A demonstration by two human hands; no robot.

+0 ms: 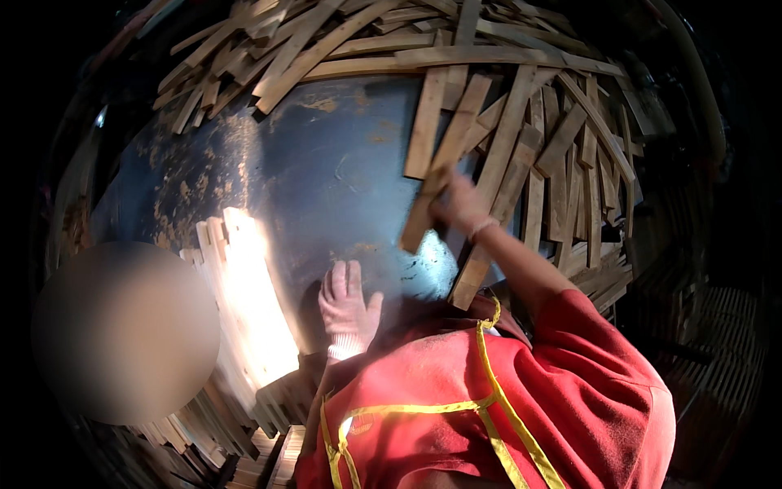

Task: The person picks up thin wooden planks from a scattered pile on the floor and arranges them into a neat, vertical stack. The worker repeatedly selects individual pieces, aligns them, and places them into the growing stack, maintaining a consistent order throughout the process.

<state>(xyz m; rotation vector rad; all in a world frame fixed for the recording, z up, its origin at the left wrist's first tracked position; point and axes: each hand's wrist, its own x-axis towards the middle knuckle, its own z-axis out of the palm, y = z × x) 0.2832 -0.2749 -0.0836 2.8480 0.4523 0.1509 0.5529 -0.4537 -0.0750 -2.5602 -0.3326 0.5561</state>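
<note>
Scuffed dark tabletop (318, 171), shadowed slatted stack (725, 346) at right

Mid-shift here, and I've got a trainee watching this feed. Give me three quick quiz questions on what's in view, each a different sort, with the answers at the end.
1. Multiple choice: what is the right hand gripping?
A) a hammer
B) a wooden board
C) a coil of rope

2. True or false: the left hand is gripping a board too.

3. Fill in the blank: the brightly lit pale wood strips lie to the person's ____ of the left hand.

Key:
1. B.
2. False; its fingers are extended over the dark surface, with no board in its grasp.
3. left.
</note>
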